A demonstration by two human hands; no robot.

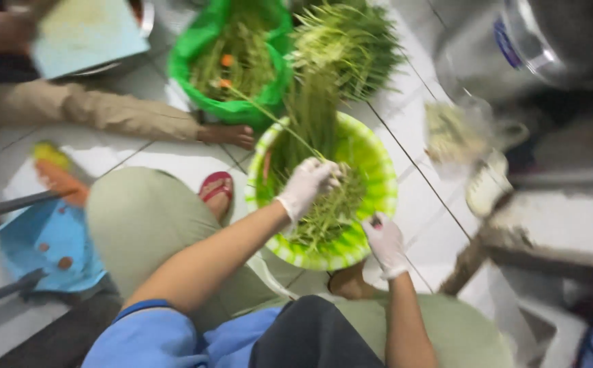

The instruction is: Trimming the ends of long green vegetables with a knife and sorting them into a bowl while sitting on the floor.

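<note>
I sit on a tiled floor over a green round basket (377,163) heaped with long green stalks (317,163). My left hand (308,185), in a white glove, is closed on a thin green stalk that runs up and left out of the basket. My right hand (385,243), also gloved, rests at the basket's near right rim and grips a small dark object, probably a knife; blur hides its shape.
A green plastic bag (232,61) of greens with orange bits lies beyond the basket, beside a loose pile of stalks (347,41). Another person's leg and bare foot (225,134) stretch in from the left. A red sandal (216,187), blue cloth (48,242), a metal pot (528,41).
</note>
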